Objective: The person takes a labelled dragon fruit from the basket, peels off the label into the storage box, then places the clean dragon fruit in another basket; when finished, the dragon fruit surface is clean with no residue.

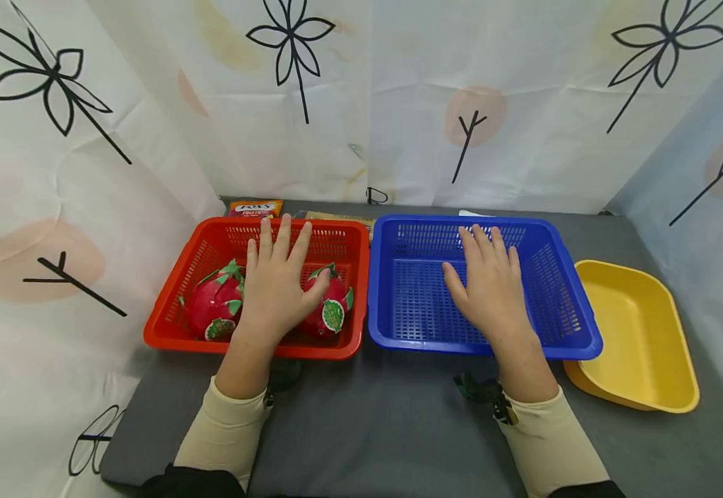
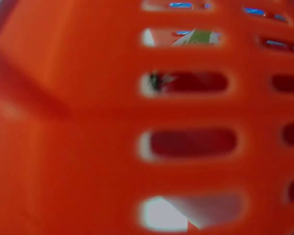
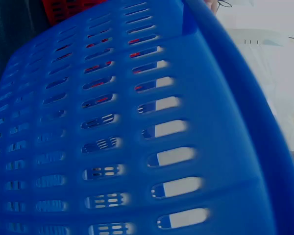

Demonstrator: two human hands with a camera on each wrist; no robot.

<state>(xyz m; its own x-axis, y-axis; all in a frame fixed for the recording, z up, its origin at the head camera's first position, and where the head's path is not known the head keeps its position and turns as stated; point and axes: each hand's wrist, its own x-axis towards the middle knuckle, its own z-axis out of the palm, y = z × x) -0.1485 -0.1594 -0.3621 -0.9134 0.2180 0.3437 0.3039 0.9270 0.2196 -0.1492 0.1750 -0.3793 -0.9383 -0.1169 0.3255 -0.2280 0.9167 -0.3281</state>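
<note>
My left hand (image 1: 277, 287) is held out flat over the red basket (image 1: 168, 315), fingers spread and holding nothing. On either side of it inside that basket lie two dragon fruits, one at left (image 1: 209, 304) and one at right (image 1: 321, 315), both deep pink with green scales and a round label. My right hand (image 1: 489, 290) is over the blue basket (image 1: 399, 297), its fingers straight and its thumb apart, with nothing in it. Slotted red wall fills the left wrist view; the blue basket's slotted side (image 3: 152, 142) fills most of the right wrist view.
A yellow tray (image 1: 635, 339) stands to the right of the blue basket, partly under its edge. Behind the red basket lie an orange Fox's packet (image 1: 256, 208) and a flat tan item (image 1: 339, 218). Patterned curtain (image 1: 411, 138) encloses the grey table (image 1: 386, 429).
</note>
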